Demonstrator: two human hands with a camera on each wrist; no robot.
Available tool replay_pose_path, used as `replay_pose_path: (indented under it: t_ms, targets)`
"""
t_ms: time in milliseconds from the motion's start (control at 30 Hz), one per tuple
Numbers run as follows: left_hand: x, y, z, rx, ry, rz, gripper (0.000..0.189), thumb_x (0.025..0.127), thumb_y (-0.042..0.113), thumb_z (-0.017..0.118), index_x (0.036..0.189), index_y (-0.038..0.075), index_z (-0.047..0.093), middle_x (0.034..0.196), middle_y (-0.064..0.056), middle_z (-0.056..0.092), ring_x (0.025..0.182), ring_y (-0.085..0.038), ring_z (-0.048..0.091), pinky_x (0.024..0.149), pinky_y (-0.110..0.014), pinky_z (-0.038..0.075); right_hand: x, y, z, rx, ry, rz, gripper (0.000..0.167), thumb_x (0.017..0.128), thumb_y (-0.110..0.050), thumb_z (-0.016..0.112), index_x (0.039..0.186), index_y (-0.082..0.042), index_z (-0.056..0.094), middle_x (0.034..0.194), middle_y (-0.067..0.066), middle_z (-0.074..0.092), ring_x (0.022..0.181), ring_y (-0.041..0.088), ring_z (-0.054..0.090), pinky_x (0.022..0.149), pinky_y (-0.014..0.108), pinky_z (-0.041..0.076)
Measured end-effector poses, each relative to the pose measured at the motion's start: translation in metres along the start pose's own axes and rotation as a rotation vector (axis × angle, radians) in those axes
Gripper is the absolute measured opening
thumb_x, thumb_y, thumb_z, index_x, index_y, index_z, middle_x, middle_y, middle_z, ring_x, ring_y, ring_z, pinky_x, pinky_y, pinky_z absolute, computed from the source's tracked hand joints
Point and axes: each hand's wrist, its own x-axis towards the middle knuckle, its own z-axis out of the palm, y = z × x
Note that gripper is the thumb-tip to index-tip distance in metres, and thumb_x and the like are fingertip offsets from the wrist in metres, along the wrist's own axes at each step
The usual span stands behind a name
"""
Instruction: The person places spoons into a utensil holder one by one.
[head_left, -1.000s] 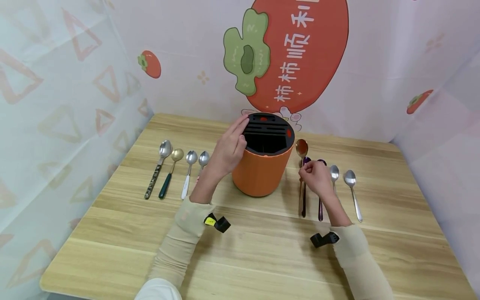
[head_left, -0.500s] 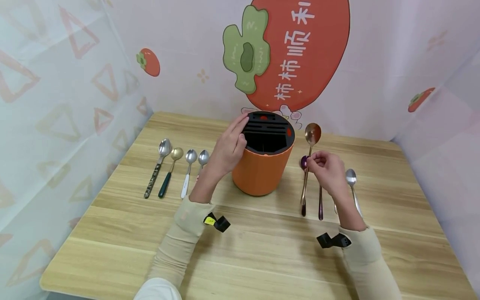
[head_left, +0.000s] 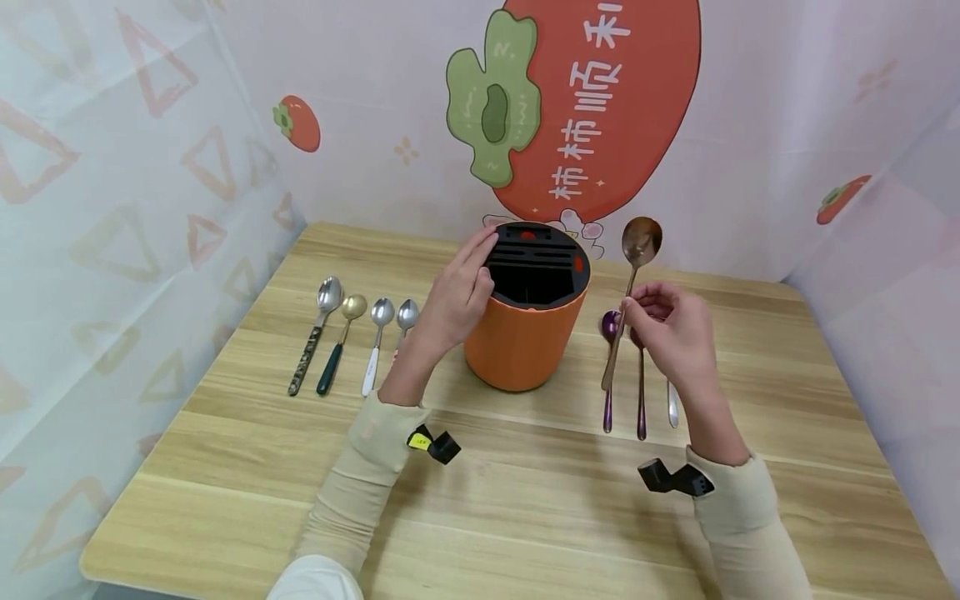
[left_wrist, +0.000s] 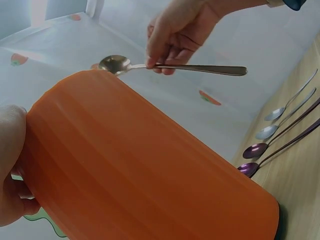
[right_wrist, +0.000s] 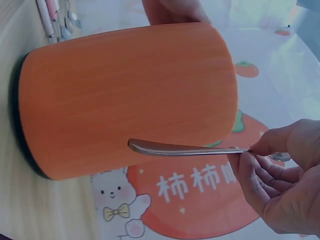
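My right hand (head_left: pixel 678 333) pinches a copper-coloured spoon (head_left: pixel 642 240) by its handle, between thumb and fingers. The spoon is held up off the table, its bowl pointing up and away and its handle end (right_wrist: pixel 142 146) slanting down. Left of it stands an orange cylindrical utensil holder (head_left: pixel 517 354) with a black slotted top (head_left: pixel 551 287). My left hand (head_left: pixel 459 304) rests on the holder's left rim, fingers lying straight along it and the thumb against the side. Below my right hand lie two purple spoons (head_left: pixel 642 408) and a silver spoon (head_left: pixel 672 408), partly covered by that hand.
Left of the holder lie a spoon with a patterned handle (head_left: pixel 306 358), a gold spoon with a dark green handle (head_left: pixel 330 368), a white-handled spoon (head_left: pixel 371 371) and another spoon (head_left: pixel 407 315) partly behind my left arm. A printed cloth backdrop (head_left: pixel 375 192) rises behind the table.
My right hand has lifted the copper-coloured spoon from beside the purple ones and moved up and to the right. My left hand stays on the holder.
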Motion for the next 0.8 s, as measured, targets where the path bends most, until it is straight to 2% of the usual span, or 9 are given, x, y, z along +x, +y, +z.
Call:
replay_pose_path:
  t_ms: [167,367,467,800]
  targets:
    - [0.0,0.0,-0.001,0.005,-0.002,-0.006,0.06,0.096,0.024,0.028,0.15,0.0,0.041,0.16,-0.01,0.036,0.148,-0.024,0.036,0.121,-0.04,0.032,-0.001,-0.011,-0.003,0.056,0.046,-0.056,0.018,0.09,-0.007,0.068,0.096,0.009,0.064,0.075,-0.021,0.064,0.068,-0.006,0.064,0.066,0.008,0.052]
    - [0.0,0.0,0.0,0.003,-0.002,-0.008,0.06,0.096,0.024,0.027,0.15,0.0,0.041,0.16,-0.01,0.036,0.148,-0.025,0.036,0.121,-0.04,0.031,-0.003,-0.026,-0.008,0.107,0.117,-0.101,0.01,0.088,-0.002,0.069,0.093,0.005,0.065,0.074,-0.022,0.066,0.069,-0.003,0.067,0.068,0.009,0.054]
    - [0.0,0.0,0.0,-0.005,0.001,-0.008,0.06,0.096,0.024,0.028,0.15,0.0,0.042,0.16,-0.011,0.037,0.147,-0.025,0.037,0.121,-0.04,0.031,-0.002,-0.034,-0.011,0.172,0.138,-0.134,0.004,0.086,0.003,0.068,0.089,0.002,0.065,0.073,-0.018,0.068,0.069,0.0,0.068,0.067,0.011,0.055]
    - [0.0,-0.001,0.0,-0.014,0.004,-0.006,0.061,0.096,0.024,0.027,0.149,-0.001,0.042,0.159,-0.012,0.037,0.147,-0.026,0.038,0.121,-0.04,0.032,0.002,-0.058,-0.017,0.332,0.182,-0.211,0.016,0.084,0.008,0.068,0.084,-0.008,0.067,0.075,-0.005,0.071,0.068,0.008,0.069,0.066,0.014,0.056]
